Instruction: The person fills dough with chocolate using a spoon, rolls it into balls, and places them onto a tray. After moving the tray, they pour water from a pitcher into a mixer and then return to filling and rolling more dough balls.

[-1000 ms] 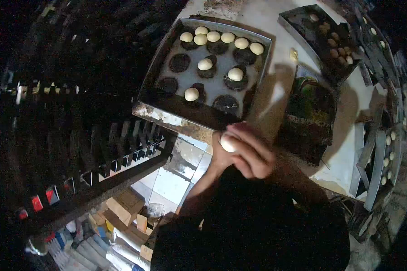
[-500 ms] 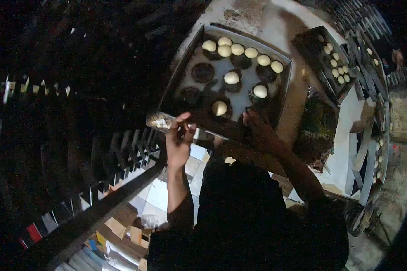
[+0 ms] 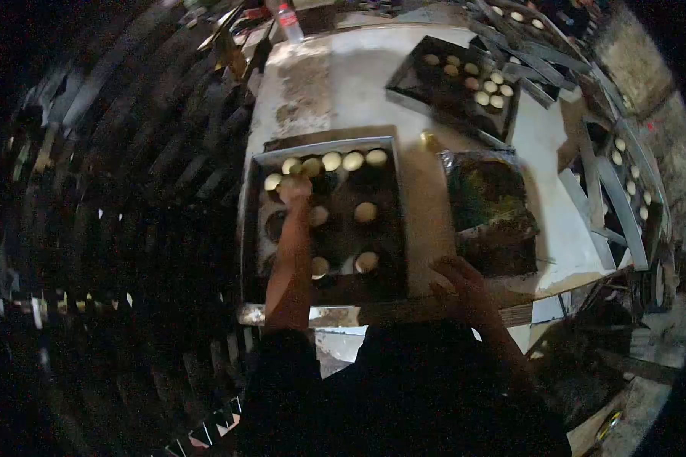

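Observation:
Pale round dough balls [image 3: 353,161] line the far side of a dark rectangular metal tray [image 3: 399,221] on the table before me. More dough balls [image 3: 366,212] sit spaced apart on dark round patches nearer to me. My left hand [image 3: 296,189] reaches over the tray to its far left corner, right at the row of balls. Its fingers are blurred and partly hidden, so a hold on a ball cannot be made out. My right hand [image 3: 459,280] hovers right of the tray by the table's front edge, fingers apart, nothing visible in it.
A dark square object with shiny plastic [image 3: 489,202] lies right of the tray. Another tray of dough balls [image 3: 453,87] stands behind it. Metal trays [image 3: 610,206] are stacked at an angle along the right. A bottle [image 3: 290,23] stands at the table's far left corner.
My view has turned, showing more of the table. My left hand has gone from the tray's near edge to the far row. The right hand has left the tray, where one more spaced-out ball now lies.

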`<move>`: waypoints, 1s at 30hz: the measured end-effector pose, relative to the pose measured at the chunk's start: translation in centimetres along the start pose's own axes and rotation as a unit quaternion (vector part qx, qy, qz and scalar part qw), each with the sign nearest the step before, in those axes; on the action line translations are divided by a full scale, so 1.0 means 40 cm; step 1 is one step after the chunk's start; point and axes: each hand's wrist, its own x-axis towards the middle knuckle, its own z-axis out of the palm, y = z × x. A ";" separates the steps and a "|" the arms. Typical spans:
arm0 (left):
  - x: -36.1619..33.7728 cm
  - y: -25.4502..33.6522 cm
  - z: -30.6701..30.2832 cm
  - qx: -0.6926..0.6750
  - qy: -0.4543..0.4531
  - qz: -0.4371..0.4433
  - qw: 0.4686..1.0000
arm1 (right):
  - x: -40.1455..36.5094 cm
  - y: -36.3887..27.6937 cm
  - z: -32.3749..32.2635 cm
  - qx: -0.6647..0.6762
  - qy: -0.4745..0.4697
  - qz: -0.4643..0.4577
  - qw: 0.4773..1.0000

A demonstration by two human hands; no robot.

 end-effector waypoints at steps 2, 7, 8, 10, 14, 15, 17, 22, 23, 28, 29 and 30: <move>-0.069 0.181 -0.211 -0.213 0.091 0.012 0.973 | 0.008 0.023 -0.066 0.067 0.014 0.029 0.997; -0.370 0.592 -0.452 -0.546 0.033 0.057 0.835 | 0.055 0.166 -0.124 0.187 -0.028 0.118 0.975; -0.431 0.641 -0.448 -0.556 -0.028 0.056 0.829 | 0.086 0.187 -0.137 0.237 -0.068 0.152 0.957; -0.487 0.716 -0.473 -0.529 -0.108 0.052 0.840 | 0.115 0.199 -0.167 0.362 -0.083 0.195 0.908; -0.567 0.777 -0.505 -0.657 -0.108 -0.004 0.747 | 0.151 0.245 -0.192 0.382 -0.042 -0.032 0.922; -0.587 0.798 -0.520 -0.681 -0.127 -0.084 0.716 | 0.156 0.240 -0.200 0.311 -0.045 -0.157 0.936; -0.609 0.841 -0.570 -0.588 -0.053 -0.179 0.787 | 0.134 0.203 -0.253 0.353 -0.103 -0.129 0.921; -0.744 0.962 -0.587 -0.458 0.133 -0.036 0.878 | 0.059 0.143 -0.309 0.388 -0.038 -0.059 0.919; -0.764 1.001 -0.600 -0.552 0.146 -0.047 0.820 | 0.036 0.120 -0.313 0.395 0.013 -0.058 0.917; -0.882 0.997 -0.665 -0.562 0.006 -0.113 0.819 | -0.076 0.120 -0.247 0.313 -0.002 -0.080 0.946; -0.915 0.996 -0.671 -0.499 0.047 -0.106 0.859 | -0.097 0.140 -0.205 0.319 -0.003 -0.096 0.943; -0.957 0.987 -0.667 -0.542 0.032 -0.138 0.828 | -0.113 0.136 -0.200 0.311 -0.049 -0.087 0.945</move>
